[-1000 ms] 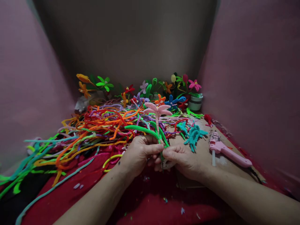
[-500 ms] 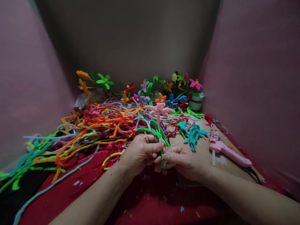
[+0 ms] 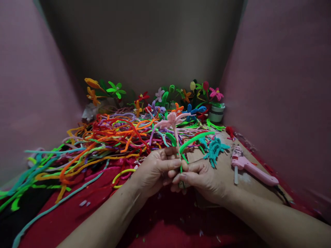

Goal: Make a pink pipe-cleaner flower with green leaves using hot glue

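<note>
A pink fuzzy flower [image 3: 172, 119] stands upright on a pink stem between my hands, with long green leaves [image 3: 196, 139] spreading from the stem. My left hand [image 3: 161, 167] pinches the stem just below the leaves, thumb in front. Lower down, my right hand [image 3: 195, 177] has its fingers closed round the green bottom part of the stem. The two hands nearly touch. Part of the stem is hidden by the fingers.
Many coloured pipe cleaners [image 3: 113, 131] lie heaped at left and centre. Fuzzy flowers, some beside a striped pot [image 3: 216, 113], line the back. On the brown board [image 3: 219, 172] at right are a pink glue gun [image 3: 254, 170] and a teal fuzzy piece [image 3: 216, 150].
The flower has turned and tilted, and one green leaf now reaches out to the right. My right hand has drawn its fingers closer in round the lower stem.
</note>
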The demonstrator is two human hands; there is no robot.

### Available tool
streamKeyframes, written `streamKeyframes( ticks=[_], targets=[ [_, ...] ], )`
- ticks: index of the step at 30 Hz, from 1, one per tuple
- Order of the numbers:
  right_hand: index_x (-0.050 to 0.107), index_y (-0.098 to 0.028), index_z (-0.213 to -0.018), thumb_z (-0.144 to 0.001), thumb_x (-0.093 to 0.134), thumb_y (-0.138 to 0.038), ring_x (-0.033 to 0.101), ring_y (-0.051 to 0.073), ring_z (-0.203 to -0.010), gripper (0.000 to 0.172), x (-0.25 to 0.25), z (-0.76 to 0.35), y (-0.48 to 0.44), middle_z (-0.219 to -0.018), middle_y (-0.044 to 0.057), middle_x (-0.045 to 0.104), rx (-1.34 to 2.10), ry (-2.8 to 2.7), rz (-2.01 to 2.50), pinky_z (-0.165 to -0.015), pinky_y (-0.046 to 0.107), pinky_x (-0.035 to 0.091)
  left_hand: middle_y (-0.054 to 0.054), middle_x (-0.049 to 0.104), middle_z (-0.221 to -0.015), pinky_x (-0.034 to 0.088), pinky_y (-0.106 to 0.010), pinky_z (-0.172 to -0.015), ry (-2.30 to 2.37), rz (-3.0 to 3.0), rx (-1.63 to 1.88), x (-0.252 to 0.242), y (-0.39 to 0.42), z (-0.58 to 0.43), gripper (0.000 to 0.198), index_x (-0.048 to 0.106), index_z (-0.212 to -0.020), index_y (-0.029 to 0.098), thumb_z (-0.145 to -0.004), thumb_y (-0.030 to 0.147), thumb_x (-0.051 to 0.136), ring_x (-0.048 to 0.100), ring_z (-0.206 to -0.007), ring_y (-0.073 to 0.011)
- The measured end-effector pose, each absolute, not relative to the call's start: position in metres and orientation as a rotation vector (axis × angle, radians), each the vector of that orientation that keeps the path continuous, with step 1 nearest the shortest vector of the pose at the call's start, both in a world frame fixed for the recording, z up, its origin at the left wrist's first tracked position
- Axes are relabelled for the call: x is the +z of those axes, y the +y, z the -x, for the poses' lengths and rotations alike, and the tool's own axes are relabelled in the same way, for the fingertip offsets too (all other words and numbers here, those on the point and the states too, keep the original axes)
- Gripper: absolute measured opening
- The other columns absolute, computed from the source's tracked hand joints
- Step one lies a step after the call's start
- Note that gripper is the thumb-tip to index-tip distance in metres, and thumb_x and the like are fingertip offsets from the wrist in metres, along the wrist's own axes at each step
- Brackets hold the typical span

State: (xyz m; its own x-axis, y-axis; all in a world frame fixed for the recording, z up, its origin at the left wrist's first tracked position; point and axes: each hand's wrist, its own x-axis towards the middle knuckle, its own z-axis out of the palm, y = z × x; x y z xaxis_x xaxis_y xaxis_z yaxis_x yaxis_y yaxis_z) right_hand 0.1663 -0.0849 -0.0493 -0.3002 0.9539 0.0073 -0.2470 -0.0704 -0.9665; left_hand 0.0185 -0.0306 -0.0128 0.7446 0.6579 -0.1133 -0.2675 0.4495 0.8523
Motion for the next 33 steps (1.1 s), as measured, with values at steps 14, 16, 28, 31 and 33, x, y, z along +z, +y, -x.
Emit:
streamKeyframes(
  ticks=[14,16,28,31,33],
  targets=[
    [0.07,-0.01,-0.081,-0.085,0.047,-0.035,0.06,0.012,-0.058,0.034,-0.0521,-0.1683,-0.0801,-0.069,0.008,0.068,1.621,-1.217,0.822,-0.049,0.02,0.044,0.007,0.042,-0.037,0.033,-0.018,-0.032,0.563,-1.063,0.6,-0.0151,-0.0316,-0.0216,0.017,0.05,-0.064,0.014,-0.07,0.023,0.064,0.048,-0.031,-0.0106],
    [0.07,-0.01,-0.083,-0.086,0.045,-0.036,0.06,0.012,-0.055,0.036,-0.0519,-0.1679,-0.0795,-0.067,0.008,0.068,1.644,-1.195,0.794,-0.046,0.019,0.043,0.007,0.042,-0.037,0.039,-0.022,-0.036,0.51,-1.033,0.573,-0.0158,-0.0311,-0.0207,0.015,0.051,-0.065,0.014,-0.072,0.022,0.062,0.05,-0.032,-0.0113],
    [0.071,-0.009,-0.082,-0.082,0.049,-0.039,0.063,0.013,-0.06,0.036,-0.0469,-0.1667,-0.0841,-0.072,0.01,0.069,1.726,-1.177,0.753,-0.048,0.018,0.043,0.006,0.039,-0.036,0.026,-0.017,-0.03,0.45,-0.986,0.563,-0.0173,-0.032,-0.0196,0.009,0.058,-0.07,0.011,-0.074,0.019,0.058,0.046,-0.033,-0.0095],
    [0.071,-0.009,-0.082,-0.082,0.05,-0.04,0.063,0.013,-0.061,0.037,-0.0475,-0.1664,-0.0845,-0.073,0.01,0.069,1.733,-1.193,0.724,-0.048,0.018,0.043,0.006,0.039,-0.034,0.024,-0.016,-0.029,0.415,-0.956,0.557,-0.0176,-0.0327,-0.0203,0.01,0.057,-0.07,0.011,-0.073,0.021,0.06,0.044,-0.031,-0.0089],
    [0.071,-0.009,-0.082,-0.083,0.048,-0.039,0.063,0.012,-0.062,0.037,-0.0478,-0.1667,-0.0845,-0.074,0.01,0.069,1.735,-1.202,0.709,-0.048,0.018,0.043,0.007,0.04,-0.033,0.025,-0.016,-0.028,0.409,-0.937,0.561,-0.018,-0.0327,-0.0208,0.01,0.057,-0.072,0.012,-0.072,0.021,0.061,0.044,-0.03,-0.0089]
  ],
)
